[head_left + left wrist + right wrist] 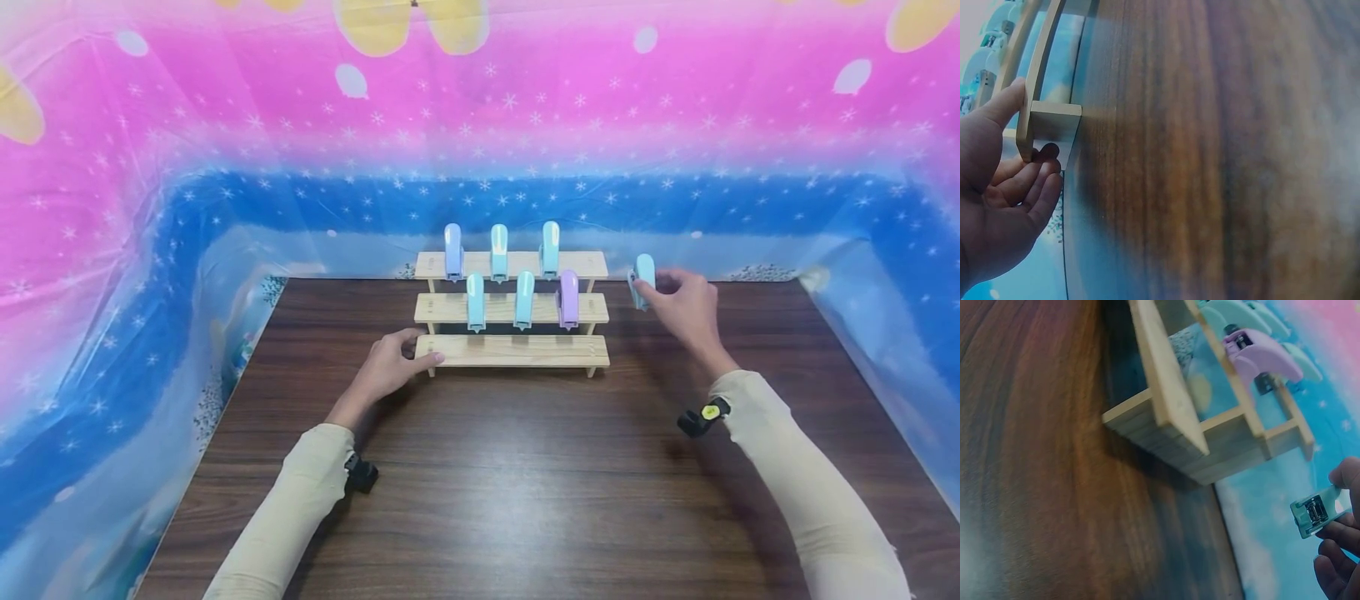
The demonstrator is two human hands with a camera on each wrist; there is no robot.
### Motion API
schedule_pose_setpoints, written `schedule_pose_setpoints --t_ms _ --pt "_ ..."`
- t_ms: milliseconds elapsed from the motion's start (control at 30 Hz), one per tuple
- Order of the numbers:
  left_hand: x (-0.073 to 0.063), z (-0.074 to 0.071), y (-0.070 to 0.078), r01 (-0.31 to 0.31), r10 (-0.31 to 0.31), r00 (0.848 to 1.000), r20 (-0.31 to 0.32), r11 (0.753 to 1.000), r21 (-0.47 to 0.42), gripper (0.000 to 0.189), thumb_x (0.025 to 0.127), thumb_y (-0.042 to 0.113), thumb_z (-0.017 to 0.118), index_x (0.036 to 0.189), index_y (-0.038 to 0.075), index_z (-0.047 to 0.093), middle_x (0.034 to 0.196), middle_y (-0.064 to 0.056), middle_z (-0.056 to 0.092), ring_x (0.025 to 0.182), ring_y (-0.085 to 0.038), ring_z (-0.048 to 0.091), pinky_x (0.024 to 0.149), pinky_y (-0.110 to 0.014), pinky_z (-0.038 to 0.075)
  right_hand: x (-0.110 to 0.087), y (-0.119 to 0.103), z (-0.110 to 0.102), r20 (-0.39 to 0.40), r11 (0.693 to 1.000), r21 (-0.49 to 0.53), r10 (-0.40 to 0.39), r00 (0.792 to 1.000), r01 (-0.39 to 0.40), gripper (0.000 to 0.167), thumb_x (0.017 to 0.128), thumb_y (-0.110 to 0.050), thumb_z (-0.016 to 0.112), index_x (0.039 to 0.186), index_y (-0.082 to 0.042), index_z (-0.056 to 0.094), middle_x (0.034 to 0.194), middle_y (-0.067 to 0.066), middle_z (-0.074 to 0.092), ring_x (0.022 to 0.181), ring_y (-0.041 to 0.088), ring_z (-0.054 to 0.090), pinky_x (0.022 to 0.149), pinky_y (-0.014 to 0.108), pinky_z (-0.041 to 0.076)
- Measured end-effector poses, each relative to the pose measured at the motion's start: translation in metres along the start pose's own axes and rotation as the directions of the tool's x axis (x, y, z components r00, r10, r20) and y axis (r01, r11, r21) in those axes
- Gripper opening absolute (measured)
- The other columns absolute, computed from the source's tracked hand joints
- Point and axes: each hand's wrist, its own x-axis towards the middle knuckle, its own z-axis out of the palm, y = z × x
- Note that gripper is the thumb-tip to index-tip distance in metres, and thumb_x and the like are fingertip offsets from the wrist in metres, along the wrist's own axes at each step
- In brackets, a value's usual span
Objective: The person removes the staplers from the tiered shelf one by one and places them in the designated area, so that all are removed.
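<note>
My right hand (pixel 684 307) pinches a light teal stapler (pixel 643 279) between thumb and fingers, off the right end of a three-step wooden rack (pixel 517 352). In the right wrist view the metal end of that stapler (pixel 1315 514) faces the camera. My left hand (pixel 388 365) grips the left end of the lowest step, thumb on top and fingers at its side and below. Two teal staplers (pixel 499 250) and a periwinkle one (pixel 453 250) stand on the top step. On the middle step are two teal staplers (pixel 524 298) and a purple one (pixel 569 297). The bottom step is bare.
The rack stands near the back of a dark wood-grain table (pixel 480 467). A pink and blue patterned cloth (pixel 360 204) hangs behind the table and along its sides. Each wrist wears a black strap camera (pixel 363 473).
</note>
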Motion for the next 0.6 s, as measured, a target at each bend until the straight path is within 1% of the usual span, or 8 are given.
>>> schedule_pose_setpoints --t_ms 167,300,433,600 --pt "-0.001 -0.001 0.002 -0.002 0.002 1.0 -0.001 1.0 0.002 0.066 0.093 0.047 0.074 0.139 0.003 0.059 0.115 -0.014 0.071 0.102 -0.026 0.066 0.085 -0.044 0.053 -0.002 0.011 0.006 -0.004 1.0 -0.027 0.009 1.0 -0.009 0.058 0.092 -0.05 0.073 0.124 -0.002 0.072 0.116 0.02 0.073 0.109 0.037 0.065 0.095 0.05 0.047" --pt "-0.002 -0.001 0.001 -0.004 0.004 1.0 0.001 1.0 0.001 0.066 0.093 0.047 0.074 0.139 0.002 0.059 0.116 -0.014 0.071 0.103 -0.027 0.066 0.086 -0.045 0.053 -0.004 0.019 0.01 0.004 0.999 -0.046 0.029 1.0 -0.029 0.06 0.092 -0.052 0.072 0.125 -0.001 0.071 0.118 0.021 0.072 0.114 0.039 0.062 0.1 0.053 0.044" --pt "-0.002 -0.001 0.001 -0.007 0.007 1.0 0.003 1.0 0.005 0.068 0.093 0.047 0.074 0.141 0.001 0.057 0.12 -0.016 0.07 0.107 -0.029 0.066 0.088 -0.047 0.054 -0.006 0.024 0.014 0.014 0.998 -0.049 0.05 0.999 -0.049 0.06 0.092 -0.051 0.072 0.126 -0.001 0.071 0.118 0.022 0.072 0.111 0.038 0.061 0.098 0.053 0.043" --pt "-0.001 -0.001 0.002 0.001 -0.001 1.0 0.005 1.0 0.009 0.07 0.093 0.048 0.074 0.143 0.001 0.056 0.121 -0.017 0.069 0.108 -0.029 0.066 0.089 -0.047 0.053 -0.008 0.029 0.019 0.025 0.996 -0.065 0.062 0.998 -0.061 0.059 0.093 -0.049 0.072 0.127 -0.001 0.07 0.114 0.022 0.073 0.106 0.037 0.062 0.094 0.051 0.044"
